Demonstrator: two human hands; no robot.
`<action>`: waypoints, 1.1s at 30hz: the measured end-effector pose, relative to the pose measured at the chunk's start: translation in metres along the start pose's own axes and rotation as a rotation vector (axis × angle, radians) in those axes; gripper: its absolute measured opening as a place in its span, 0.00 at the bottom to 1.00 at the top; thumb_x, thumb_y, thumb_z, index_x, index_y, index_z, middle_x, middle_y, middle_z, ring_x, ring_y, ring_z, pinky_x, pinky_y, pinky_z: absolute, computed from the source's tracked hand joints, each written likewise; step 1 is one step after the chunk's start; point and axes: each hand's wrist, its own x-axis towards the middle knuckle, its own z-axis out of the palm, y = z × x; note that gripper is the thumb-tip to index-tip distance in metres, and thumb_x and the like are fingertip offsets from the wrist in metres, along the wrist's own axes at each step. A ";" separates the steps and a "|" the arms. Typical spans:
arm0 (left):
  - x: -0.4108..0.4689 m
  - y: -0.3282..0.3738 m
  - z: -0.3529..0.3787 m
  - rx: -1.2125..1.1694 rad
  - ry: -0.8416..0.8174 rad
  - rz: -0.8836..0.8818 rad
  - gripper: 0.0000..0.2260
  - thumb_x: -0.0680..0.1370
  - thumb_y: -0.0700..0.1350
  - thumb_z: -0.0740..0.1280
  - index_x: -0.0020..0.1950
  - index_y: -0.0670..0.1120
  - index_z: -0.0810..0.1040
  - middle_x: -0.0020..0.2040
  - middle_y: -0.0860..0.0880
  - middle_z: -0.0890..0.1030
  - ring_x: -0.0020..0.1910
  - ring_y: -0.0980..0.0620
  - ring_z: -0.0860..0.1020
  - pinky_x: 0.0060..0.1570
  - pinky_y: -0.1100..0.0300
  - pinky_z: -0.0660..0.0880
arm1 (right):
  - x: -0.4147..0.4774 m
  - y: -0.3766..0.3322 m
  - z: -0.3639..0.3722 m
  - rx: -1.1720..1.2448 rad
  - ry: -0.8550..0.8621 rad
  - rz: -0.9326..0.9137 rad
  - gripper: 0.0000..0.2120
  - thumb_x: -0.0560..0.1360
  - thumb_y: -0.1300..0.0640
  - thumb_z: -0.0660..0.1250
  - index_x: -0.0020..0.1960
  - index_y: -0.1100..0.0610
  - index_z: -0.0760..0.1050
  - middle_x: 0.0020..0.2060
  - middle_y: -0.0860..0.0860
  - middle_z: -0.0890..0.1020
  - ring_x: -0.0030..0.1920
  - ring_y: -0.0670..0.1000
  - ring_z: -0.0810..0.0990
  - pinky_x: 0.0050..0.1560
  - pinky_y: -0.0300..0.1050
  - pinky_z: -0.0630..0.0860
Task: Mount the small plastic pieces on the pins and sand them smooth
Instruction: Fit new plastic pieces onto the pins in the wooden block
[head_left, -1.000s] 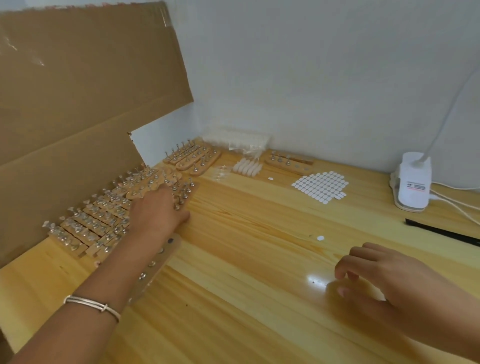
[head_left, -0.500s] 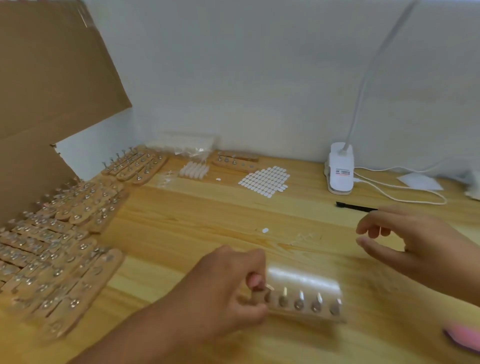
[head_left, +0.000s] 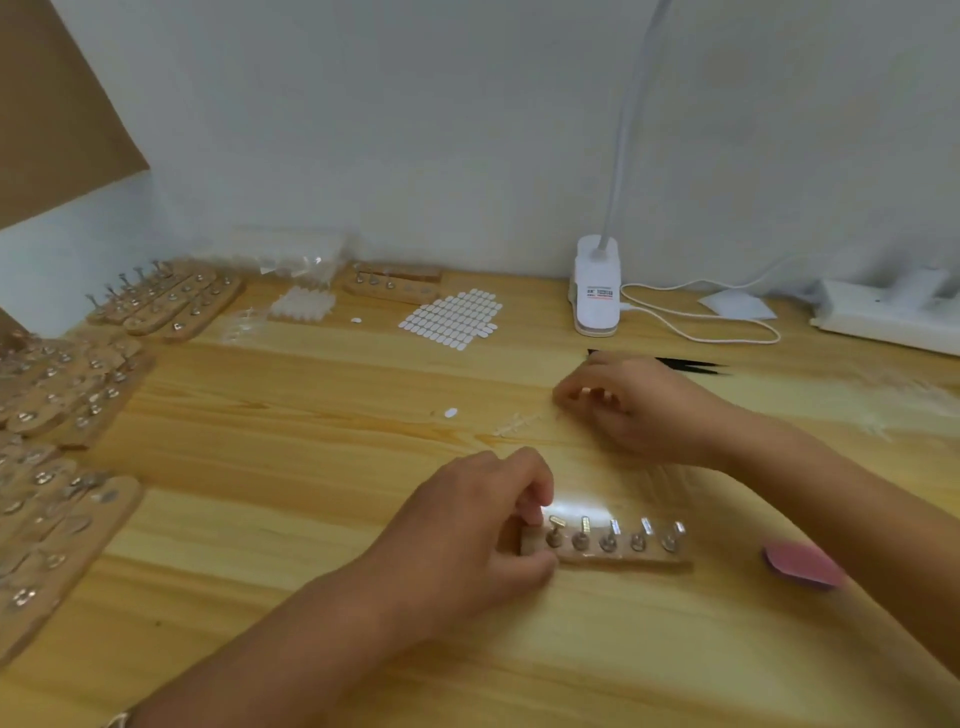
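A short wooden strip (head_left: 623, 555) with several metal pins lies on the wooden table near the front centre. My left hand (head_left: 467, 535) grips its left end between thumb and fingers. My right hand (head_left: 644, 410) is farther back, knuckles up, its curled fingertips down on the table; nothing shows between them. A small clear plastic piece (head_left: 514, 428) lies just left of that hand. A pink sanding block (head_left: 802, 564) sits to the right of the strip.
Many more pin strips (head_left: 62, 384) are stacked along the left edge and at the back left (head_left: 166, 301). A sheet of white ovals (head_left: 452, 317), white plastic parts (head_left: 301, 306), a lamp base (head_left: 597, 286), black tweezers (head_left: 691, 364) and a power strip (head_left: 888, 312) lie at the back.
My left hand took one strip from the left stacks, brought it to the front centre and set it flat. My right hand moved back and down onto the table.
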 end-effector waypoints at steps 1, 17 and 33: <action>0.000 0.000 -0.001 -0.013 -0.012 0.006 0.12 0.72 0.46 0.72 0.50 0.55 0.72 0.43 0.60 0.76 0.49 0.60 0.73 0.50 0.63 0.70 | 0.004 0.000 -0.001 0.001 -0.009 0.023 0.15 0.81 0.64 0.61 0.65 0.55 0.79 0.58 0.50 0.80 0.51 0.45 0.73 0.53 0.35 0.67; 0.025 0.016 0.023 0.050 -0.059 0.175 0.15 0.70 0.49 0.74 0.56 0.53 0.81 0.44 0.58 0.76 0.47 0.57 0.73 0.50 0.62 0.69 | -0.086 0.016 -0.009 0.174 0.055 0.217 0.09 0.72 0.60 0.77 0.50 0.50 0.84 0.39 0.43 0.81 0.39 0.42 0.78 0.44 0.35 0.75; 0.022 0.009 0.032 0.362 -0.062 0.226 0.26 0.74 0.62 0.59 0.66 0.51 0.78 0.58 0.55 0.76 0.57 0.53 0.72 0.56 0.55 0.66 | -0.093 0.024 -0.010 0.288 0.064 0.118 0.04 0.72 0.53 0.75 0.41 0.45 0.83 0.37 0.40 0.84 0.37 0.44 0.80 0.42 0.40 0.77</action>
